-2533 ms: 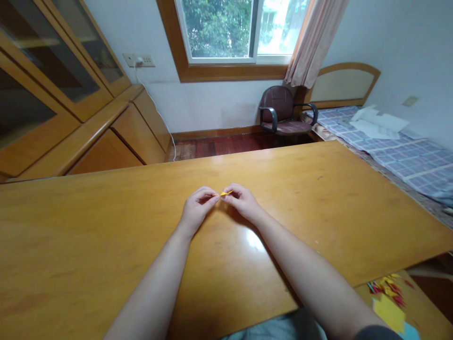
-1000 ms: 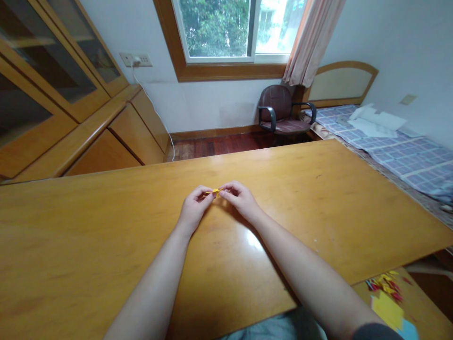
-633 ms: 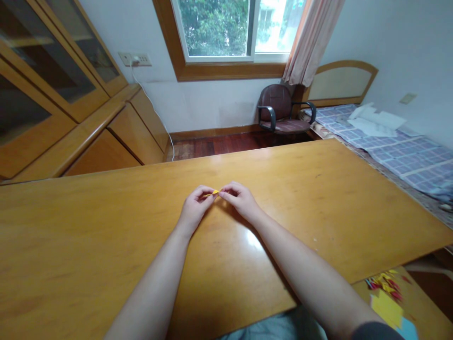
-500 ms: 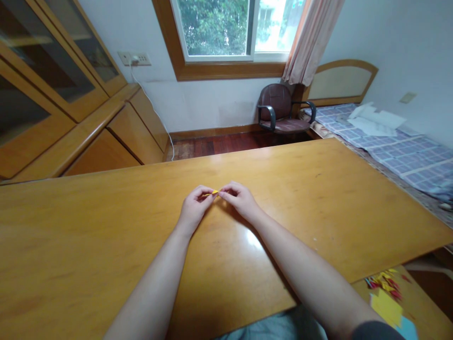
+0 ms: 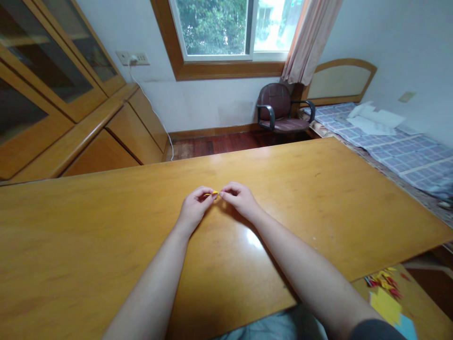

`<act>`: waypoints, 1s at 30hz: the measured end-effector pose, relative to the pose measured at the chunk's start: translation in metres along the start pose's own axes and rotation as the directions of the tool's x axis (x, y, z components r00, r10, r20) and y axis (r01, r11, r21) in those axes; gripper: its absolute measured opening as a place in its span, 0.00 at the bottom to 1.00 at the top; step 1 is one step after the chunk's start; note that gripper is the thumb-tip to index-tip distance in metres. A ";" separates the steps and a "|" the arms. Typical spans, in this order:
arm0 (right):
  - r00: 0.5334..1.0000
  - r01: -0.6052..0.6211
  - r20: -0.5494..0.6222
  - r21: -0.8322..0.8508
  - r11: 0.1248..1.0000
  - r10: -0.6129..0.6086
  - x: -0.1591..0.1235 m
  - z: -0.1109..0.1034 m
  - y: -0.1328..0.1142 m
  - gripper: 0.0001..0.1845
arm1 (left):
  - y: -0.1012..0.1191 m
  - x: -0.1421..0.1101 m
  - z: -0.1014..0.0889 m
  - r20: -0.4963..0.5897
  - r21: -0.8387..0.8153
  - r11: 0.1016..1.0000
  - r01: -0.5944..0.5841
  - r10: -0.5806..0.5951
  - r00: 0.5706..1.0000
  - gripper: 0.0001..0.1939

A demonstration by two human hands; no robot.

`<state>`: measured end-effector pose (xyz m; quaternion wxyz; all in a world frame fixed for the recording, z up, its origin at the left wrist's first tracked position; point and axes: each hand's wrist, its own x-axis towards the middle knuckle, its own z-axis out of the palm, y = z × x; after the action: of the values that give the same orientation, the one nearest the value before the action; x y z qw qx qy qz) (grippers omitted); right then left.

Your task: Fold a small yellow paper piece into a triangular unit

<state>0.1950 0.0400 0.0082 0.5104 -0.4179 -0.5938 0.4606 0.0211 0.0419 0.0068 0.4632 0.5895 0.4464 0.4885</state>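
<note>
A small folded piece of yellow paper is pinched between my two hands, just above the wooden table. My left hand grips it from the left between thumb and fingers. From the other side, the thumb and forefinger of my right hand close on its right end. Most of the paper is hidden by the fingertips, so its full folded shape cannot be made out.
At lower right, a lower surface holds yellow paper sheets, a light blue sheet and a pile of small red and yellow folded pieces. Beyond the table stand a brown armchair, a bed and a cabinet.
Both hands stay in nearly the same place with the yellow paper between them. The fingertips have shifted very slightly.
</note>
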 end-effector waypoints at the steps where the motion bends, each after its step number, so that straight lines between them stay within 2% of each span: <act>1: 1.000 0.001 0.004 0.013 1.000 -0.001 0.000 0.000 -0.001 0.08 | 0.001 0.000 0.000 0.000 -0.002 1.000 0.000 0.000 1.000 0.10; 14: 0.999 0.031 -0.030 0.014 0.999 -0.031 -0.001 0.002 -0.001 0.09 | 0.003 0.000 0.000 -0.022 0.024 1.000 -0.006 0.007 1.000 0.11; 23: 0.999 -0.039 -0.027 0.082 0.996 0.042 -0.002 -0.003 -0.005 0.11 | 0.007 -0.001 0.001 0.004 0.023 1.000 0.005 -0.005 1.000 0.12; 30: 0.999 -0.026 -0.023 0.080 0.996 0.028 -0.004 -0.003 -0.010 0.13 | 0.008 -0.001 0.002 0.012 0.021 1.000 -0.012 0.011 1.000 0.12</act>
<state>0.1983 0.0339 0.0169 0.5275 -0.4110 -0.5630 0.4856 0.0231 0.0396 0.0140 0.4570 0.5999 0.4452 0.4829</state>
